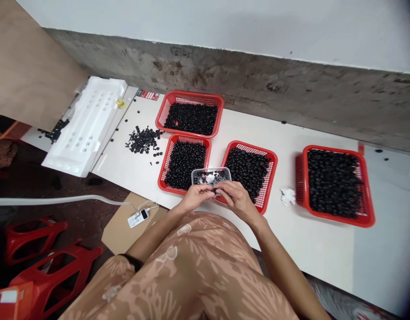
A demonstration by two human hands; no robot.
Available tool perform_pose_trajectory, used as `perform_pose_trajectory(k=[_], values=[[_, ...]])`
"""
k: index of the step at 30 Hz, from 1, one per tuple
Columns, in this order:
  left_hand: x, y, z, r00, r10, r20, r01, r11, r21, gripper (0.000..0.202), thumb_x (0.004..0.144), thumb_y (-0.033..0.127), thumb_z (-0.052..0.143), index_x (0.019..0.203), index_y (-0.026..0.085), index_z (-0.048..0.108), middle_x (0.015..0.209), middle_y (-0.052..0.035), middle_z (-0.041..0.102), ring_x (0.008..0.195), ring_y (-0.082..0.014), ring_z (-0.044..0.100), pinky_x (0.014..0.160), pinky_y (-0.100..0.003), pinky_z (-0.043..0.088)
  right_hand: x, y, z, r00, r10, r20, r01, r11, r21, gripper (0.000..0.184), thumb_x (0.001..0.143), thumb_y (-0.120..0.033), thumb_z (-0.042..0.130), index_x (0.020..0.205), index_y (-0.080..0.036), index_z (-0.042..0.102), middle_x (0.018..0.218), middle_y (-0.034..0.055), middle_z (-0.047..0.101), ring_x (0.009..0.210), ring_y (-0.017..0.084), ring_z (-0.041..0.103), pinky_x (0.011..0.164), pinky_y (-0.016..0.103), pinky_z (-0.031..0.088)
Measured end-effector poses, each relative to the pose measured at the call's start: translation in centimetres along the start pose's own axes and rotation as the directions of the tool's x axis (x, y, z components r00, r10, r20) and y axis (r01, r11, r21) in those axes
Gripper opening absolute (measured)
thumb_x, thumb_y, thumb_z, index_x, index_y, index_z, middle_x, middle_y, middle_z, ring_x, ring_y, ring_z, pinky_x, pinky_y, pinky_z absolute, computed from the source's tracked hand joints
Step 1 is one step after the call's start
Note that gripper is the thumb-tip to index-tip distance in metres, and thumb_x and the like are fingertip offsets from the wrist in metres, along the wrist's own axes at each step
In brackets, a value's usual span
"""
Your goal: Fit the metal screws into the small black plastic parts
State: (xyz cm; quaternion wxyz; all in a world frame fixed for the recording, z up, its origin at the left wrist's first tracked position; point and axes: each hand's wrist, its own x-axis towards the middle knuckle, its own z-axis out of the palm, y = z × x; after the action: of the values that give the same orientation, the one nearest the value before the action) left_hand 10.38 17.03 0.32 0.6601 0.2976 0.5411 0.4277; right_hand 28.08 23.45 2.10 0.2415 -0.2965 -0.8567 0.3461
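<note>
My left hand (198, 196) and my right hand (236, 198) meet at the table's front edge, fingertips pinched together. Between them is a small black part (215, 190), mostly covered by the fingers, so its exact kind does not show. Just beyond my fingers sits a clear plastic tub (211, 170) with small black pieces inside. It stands between two red baskets: the left basket (161, 181) holds round black ring-like parts, and the right basket (270, 178) holds similar ones. My right wrist is close to that right basket's near edge.
Behind is another red basket (221, 104) of small black pieces, with a loose black pile (143, 140) to its left. A fuller red basket (369, 209) stands far right beside a crumpled white scrap (288, 196). White foam (81, 120) lies left; red stools (58, 271) are below.
</note>
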Motion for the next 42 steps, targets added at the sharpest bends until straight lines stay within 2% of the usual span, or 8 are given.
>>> perform_pose_trajectory(k=[6, 10, 16, 23, 27, 32, 37, 42], values=[[0.1, 0.1, -0.1, 1.0, -0.018, -0.021, 0.018, 1.0, 0.01, 0.039, 0.066, 0.037, 0.076, 0.095, 0.011, 0.071, 0.076, -0.0051, 0.068, 0.069, -0.0143, 0.058, 0.071, -0.027, 0.043, 0.0, 0.2, 0.2, 1.0, -0.02, 0.001, 0.02, 0.998, -0.066, 0.019, 0.095, -0.024, 0.047, 0.106, -0.023, 0.063, 0.099, 0.0043, 0.069, 0.09, 0.017, 0.063, 0.082, 0.034, 0.041], [0.0, 0.4, 0.1, 1.0, -0.009, 0.018, 0.008, 1.0, 0.008, 0.035, 0.068, 0.038, 0.075, 0.089, 0.011, 0.071, 0.075, -0.0048, 0.066, 0.069, -0.0134, 0.056, 0.071, -0.025, 0.041, -0.4, 0.2, 0.8, 0.996, -0.039, -0.081, 0.034, 0.998, -0.055, 0.018, 0.095, -0.022, 0.049, 0.107, -0.023, 0.062, 0.097, 0.0037, 0.07, 0.087, 0.017, 0.063, 0.081, 0.034, 0.041], [0.3, -0.1, 0.2, 0.999, 0.002, 0.042, 0.002, 0.997, -0.078, 0.037, 0.066, 0.041, 0.076, 0.088, 0.012, 0.072, 0.085, -0.006, 0.067, 0.083, -0.0171, 0.058, 0.084, -0.03, 0.041, -1.1, -0.4, 1.5, 0.997, -0.061, -0.045, 0.05, 0.976, -0.21, 0.029, 0.093, -0.027, 0.053, 0.121, -0.02, 0.056, 0.11, 0.0084, 0.067, 0.097, 0.02, 0.061, 0.085, 0.038, 0.037], [0.3, -0.7, 0.5, 1.0, 0.009, 0.002, -0.008, 0.993, -0.118, 0.034, 0.071, 0.039, 0.072, 0.092, 0.013, 0.072, 0.093, -0.0072, 0.068, 0.09, -0.0183, 0.057, 0.091, -0.031, 0.038, -1.1, -0.3, 2.9, 0.975, -0.128, -0.181, 0.064, 0.945, -0.322, 0.022, 0.092, -0.024, 0.054, 0.113, -0.017, 0.059, 0.102, 0.0077, 0.069, 0.09, 0.018, 0.063, 0.085, 0.036, 0.034], [0.3, -0.9, 0.5, 1.0, -0.02, -0.019, 0.018, 0.994, -0.109, 0.03, 0.071, 0.036, 0.072, 0.089, 0.012, 0.073, 0.088, -0.0064, 0.069, 0.082, -0.0161, 0.056, 0.085, -0.028, 0.04, -1.1, -0.3, 3.2, 0.983, -0.11, -0.146, 0.048, 0.927, -0.371, 0.027, 0.093, -0.028, 0.054, 0.117, -0.014, 0.057, 0.109, 0.0102, 0.067, 0.096, 0.018, 0.061, 0.087, 0.035, 0.032], [0.2, -1.1, 0.1, 1.0, -0.013, 0.002, 0.013, 0.997, -0.079, 0.029, 0.072, 0.037, 0.071, 0.086, 0.011, 0.072, 0.086, -0.0058, 0.068, 0.081, -0.0155, 0.056, 0.084, -0.027, 0.038, -0.8, 0.1, 3.0, 0.982, -0.165, -0.089, 0.111, 0.894, -0.435, 0.025, 0.093, -0.031, 0.051, 0.11, -0.014, 0.059, 0.101, 0.0095, 0.069, 0.085, 0.018, 0.061, 0.089, 0.037, 0.03], [0.1, -1.5, -0.3, 0.997, -0.027, 0.075, 0.031, 0.998, -0.06, 0.033, 0.074, 0.042, 0.069, 0.083, 0.01, 0.071, 0.081, -0.0061, 0.068, 0.079, -0.0161, 0.055, 0.084, -0.028, 0.037, -0.9, 0.5, 3.2, 0.971, -0.21, -0.117, 0.144, 0.897, -0.417, 0.022, 0.094, -0.029, 0.05, 0.106, -0.013, 0.059, 0.094, 0.0098, 0.069, 0.082, 0.018, 0.061, 0.09, 0.037, 0.033], [-0.2, -2.1, -0.2, 0.995, -0.071, 0.075, 0.074, 0.996, -0.049, 0.032, 0.071, 0.041, 0.071, 0.075, 0.009, 0.07, 0.073, -0.0045, 0.065, 0.071, -0.0138, 0.052, 0.077, -0.026, 0.036, -2.1, 0.7, 4.1, 0.98, -0.194, -0.049, 0.164, 0.916, -0.367, 0.021, 0.096, -0.027, 0.044, 0.105, -0.013, 0.058, 0.088, 0.0094, 0.068, 0.08, 0.018, 0.061, 0.091, 0.038, 0.038]])
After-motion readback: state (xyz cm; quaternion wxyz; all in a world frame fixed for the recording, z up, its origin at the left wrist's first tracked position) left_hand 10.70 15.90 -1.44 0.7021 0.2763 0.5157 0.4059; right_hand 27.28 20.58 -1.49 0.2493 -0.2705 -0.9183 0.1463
